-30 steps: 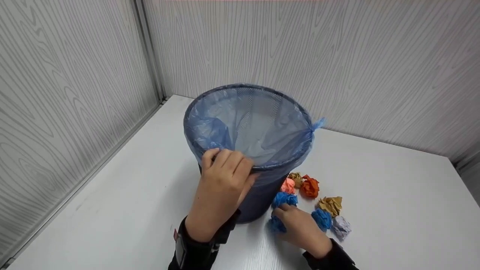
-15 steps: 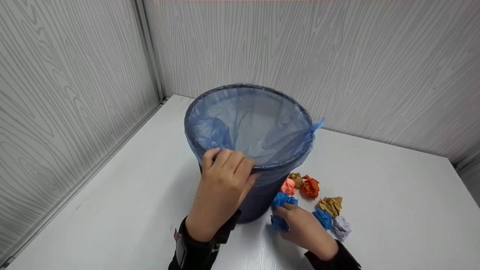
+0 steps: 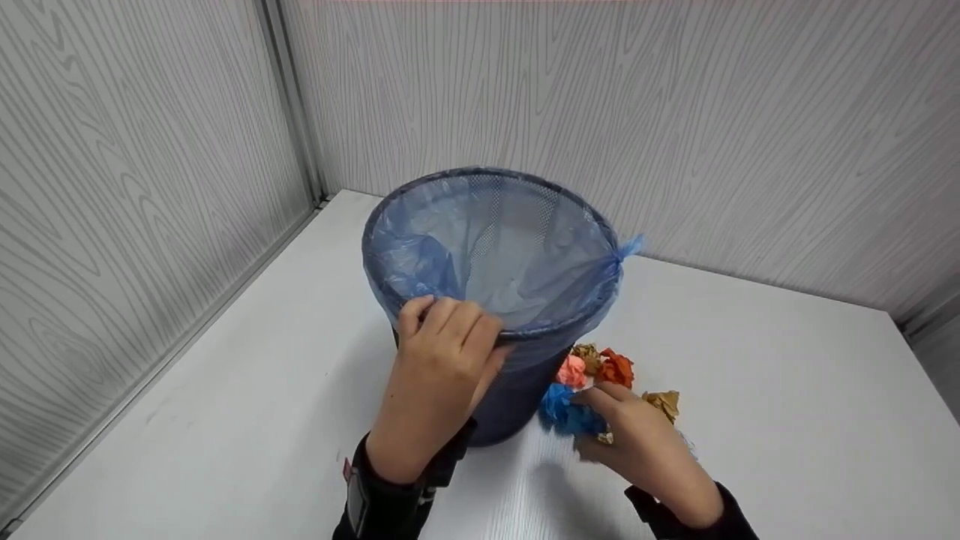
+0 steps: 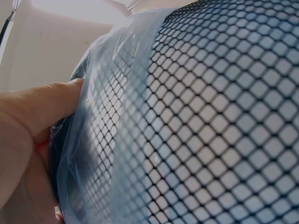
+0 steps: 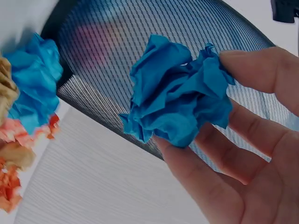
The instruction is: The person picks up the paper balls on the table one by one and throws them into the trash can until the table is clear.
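Head view looks down on the bin [image 3: 491, 300]; both wrist views press close against its mesh.

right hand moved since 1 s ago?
Yes. The right hand has lifted a blue paper ball off the table and shifted up, toward the orange ball; the bin stays put.

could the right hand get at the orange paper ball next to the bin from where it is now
Probably yes. The orange paper ball lies in the open on the table, just beyond the right hand, nothing between them. But its fingers already pinch a blue paper ball, so they are occupied.
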The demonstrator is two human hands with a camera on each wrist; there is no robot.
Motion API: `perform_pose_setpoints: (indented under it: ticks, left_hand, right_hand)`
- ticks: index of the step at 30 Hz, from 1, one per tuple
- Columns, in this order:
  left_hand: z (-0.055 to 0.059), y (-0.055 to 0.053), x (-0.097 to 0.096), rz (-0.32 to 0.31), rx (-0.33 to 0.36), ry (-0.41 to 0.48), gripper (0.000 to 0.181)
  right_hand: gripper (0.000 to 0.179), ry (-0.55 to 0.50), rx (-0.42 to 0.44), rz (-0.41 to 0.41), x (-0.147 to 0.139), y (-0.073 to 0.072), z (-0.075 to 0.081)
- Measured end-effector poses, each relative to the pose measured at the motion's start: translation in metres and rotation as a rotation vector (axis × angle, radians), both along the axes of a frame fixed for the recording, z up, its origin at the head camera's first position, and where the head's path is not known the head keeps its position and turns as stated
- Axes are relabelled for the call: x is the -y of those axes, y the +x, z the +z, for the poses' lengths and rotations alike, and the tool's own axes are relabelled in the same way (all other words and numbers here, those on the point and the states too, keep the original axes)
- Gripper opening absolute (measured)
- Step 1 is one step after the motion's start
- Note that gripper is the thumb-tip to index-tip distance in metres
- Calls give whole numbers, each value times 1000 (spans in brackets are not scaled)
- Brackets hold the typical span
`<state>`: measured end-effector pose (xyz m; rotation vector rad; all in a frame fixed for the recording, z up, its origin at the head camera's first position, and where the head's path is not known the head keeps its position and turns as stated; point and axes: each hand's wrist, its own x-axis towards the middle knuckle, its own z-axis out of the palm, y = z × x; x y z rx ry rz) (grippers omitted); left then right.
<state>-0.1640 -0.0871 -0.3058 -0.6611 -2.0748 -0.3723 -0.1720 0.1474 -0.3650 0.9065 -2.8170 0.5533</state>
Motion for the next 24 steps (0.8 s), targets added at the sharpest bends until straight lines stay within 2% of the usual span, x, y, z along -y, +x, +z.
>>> perform_pose_setpoints:
  ticks: [5,9,17,24]
  left_hand:
    - [0,0,0,1,7,0,23]
    - [1,0,-1,-3,12,4,23]
    - [1,-1,0,-9,-7,8,24]
    - [0,-1,-1,-7,-22,4,24]
  right_hand:
    - [35,-73,-58,-83,-7,4,17]
    - [37,-169,-87,-122,-11,8,30]
    - [44,-382,-265,-58,-9,16,52]
    - [47,-573,-342,-50,-1,25,62]
